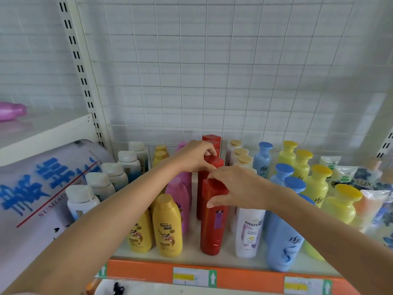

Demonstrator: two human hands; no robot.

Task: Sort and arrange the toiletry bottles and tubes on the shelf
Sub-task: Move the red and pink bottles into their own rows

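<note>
The front tall red plastic bottle (213,218), standing upright mid-shelf (191,257), is gripped at its cap by the right hand (238,188); the second red plastic bottle (209,167) behind is held by the left hand (194,156), fingers curled over its cap.

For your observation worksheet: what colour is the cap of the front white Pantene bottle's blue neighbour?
Blue, matching the tall light-blue plastic bottle itself; the head view shows it.

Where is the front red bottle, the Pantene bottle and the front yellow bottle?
Front red bottle (212,228): head view, on its body.
Pantene bottle (249,233): head view, on its label.
Front yellow bottle (168,228): head view, on its label.
</note>
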